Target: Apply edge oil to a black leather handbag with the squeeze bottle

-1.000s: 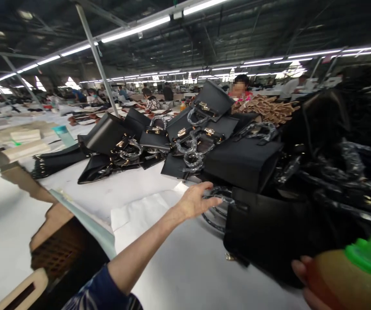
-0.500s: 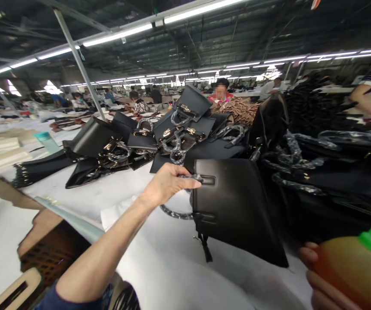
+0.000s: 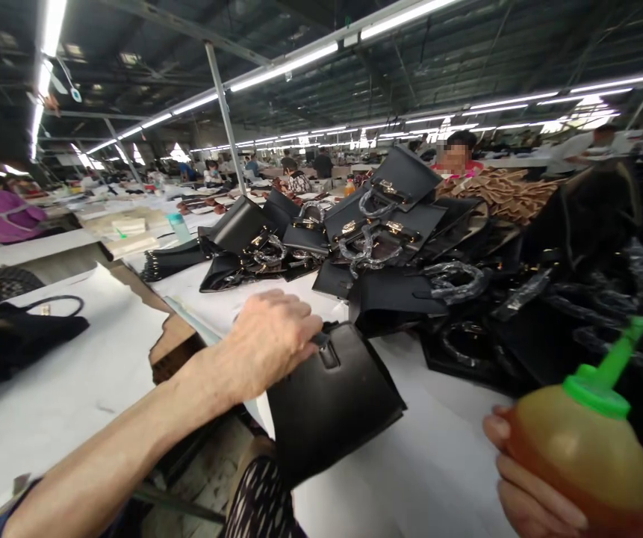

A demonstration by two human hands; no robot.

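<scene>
My left hand (image 3: 276, 340) is closed around the handle of a black handbag (image 3: 337, 411), near the bag's top edge. The bag hangs tilted over the near edge of the white table, its smooth flat side towards me. Most of its handle is hidden behind my fingers. At the lower right, my right hand (image 3: 534, 478) grips a squeeze bottle (image 3: 573, 441) with a green cap and spout, tilted slightly to the right. Amber liquid shows through its side. The bottle is apart from the handbag.
A heap of black handbags (image 3: 388, 224) with plastic-wrapped handles covers the table's far side and right. Brown pieces (image 3: 500, 190) are piled behind, near a person (image 3: 458, 153). Another black bag (image 3: 24, 329) lies on a white surface at left. A teal-capped bottle (image 3: 178, 224) stands farther back.
My left hand has drawn the handbag nearer and to the left, off the heap's edge. The view has turned left. My right hand and the squeeze bottle show more fully.
</scene>
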